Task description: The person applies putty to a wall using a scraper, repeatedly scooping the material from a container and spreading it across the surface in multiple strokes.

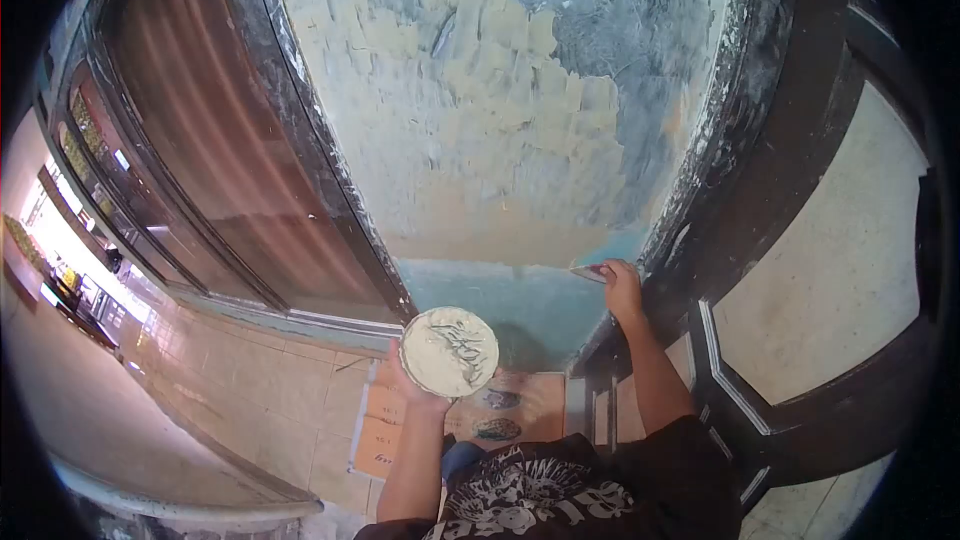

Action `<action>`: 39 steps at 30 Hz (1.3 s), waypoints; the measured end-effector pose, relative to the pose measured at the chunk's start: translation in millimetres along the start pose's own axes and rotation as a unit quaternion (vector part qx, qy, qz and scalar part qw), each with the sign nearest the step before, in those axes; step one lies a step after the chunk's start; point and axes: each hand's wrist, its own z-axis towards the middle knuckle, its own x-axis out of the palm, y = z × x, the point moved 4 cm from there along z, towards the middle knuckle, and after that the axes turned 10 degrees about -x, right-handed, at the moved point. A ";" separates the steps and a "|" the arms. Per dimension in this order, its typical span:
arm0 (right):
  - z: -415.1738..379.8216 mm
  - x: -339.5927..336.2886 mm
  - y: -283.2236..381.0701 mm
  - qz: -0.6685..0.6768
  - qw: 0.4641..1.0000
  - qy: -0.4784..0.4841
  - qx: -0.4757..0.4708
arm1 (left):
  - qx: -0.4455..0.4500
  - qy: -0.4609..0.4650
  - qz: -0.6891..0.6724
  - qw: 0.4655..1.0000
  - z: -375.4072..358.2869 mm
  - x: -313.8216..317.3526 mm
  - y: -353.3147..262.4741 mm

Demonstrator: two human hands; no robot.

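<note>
A round tub of cream-coloured paste rests in my left hand, whose fingers support it from the side and below. Marks from scooping run across the paste. My right hand is closed around a putty knife. Its blade lies at or close to the lower right of the wall, near the border of the blue-green band. Rough cream paste covers much of the wall above, with grey patches towards the upper right. Most of the knife's handle is hidden by my fingers.
Dark wooden frames border the wall on both sides, with a curtained glass panel at left. Flattened cardboard lies on the tiled floor below. A panelled door stands at right.
</note>
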 end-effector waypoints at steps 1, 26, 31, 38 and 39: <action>-1.6 7.0 -5.2 -0.011 1.000 -0.009 -0.007 | 0.009 -0.035 0.000 0.999 1.5 -7.1 -0.7; -15.5 22.9 -24.1 -0.005 0.999 -0.046 -0.014 | -0.017 -0.038 0.005 0.999 8.3 -9.8 -10.9; 3.5 -5.5 -3.1 -0.032 0.992 -0.118 0.019 | -0.029 -0.040 0.001 0.999 7.9 -4.7 -13.7; 12.3 -42.2 68.7 0.161 0.983 -0.092 0.018 | -0.026 -0.045 -0.045 0.998 8.1 5.3 -14.1; 18.6 -53.4 88.4 0.161 0.983 -0.091 0.018 | -0.030 -0.041 -0.071 0.996 9.0 8.8 -12.7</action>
